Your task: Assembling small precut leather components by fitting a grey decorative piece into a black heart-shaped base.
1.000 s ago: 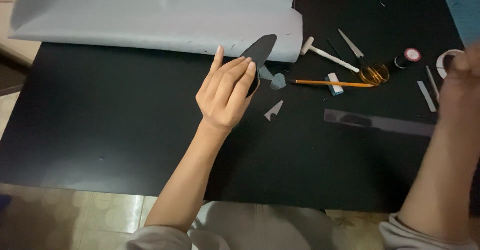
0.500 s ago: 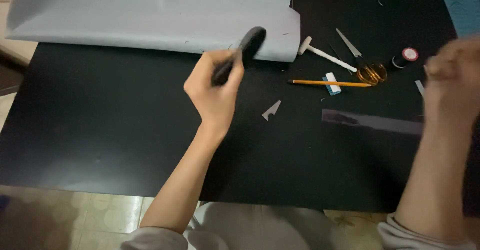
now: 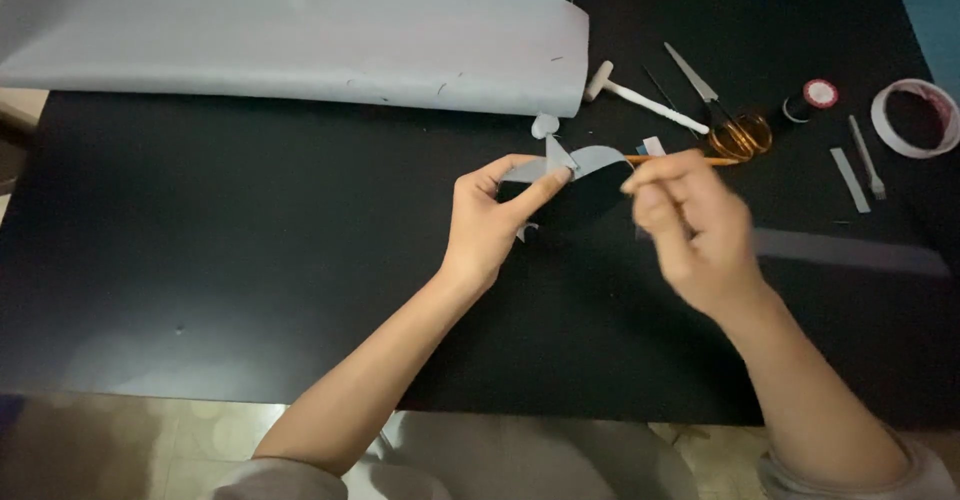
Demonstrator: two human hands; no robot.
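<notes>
Pinching the curved grey cutout (image 3: 585,175) in your left hand (image 3: 490,222), you hold it above the black table (image 3: 250,260) so your right hand (image 3: 690,225), fingers closed at its edge, can steady it.

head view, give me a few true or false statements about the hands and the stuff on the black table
1. The left hand holds a curved grey-and-black cut piece. True.
2. The right hand is resting flat on the table. False: it is raised beside the piece.
3. A large grey sheet lies along the far side of the table. True.
4. The roll of tape sits left of the left hand. False: it lies far right.
5. A small white mallet lies by the sheet's edge. True.
</notes>
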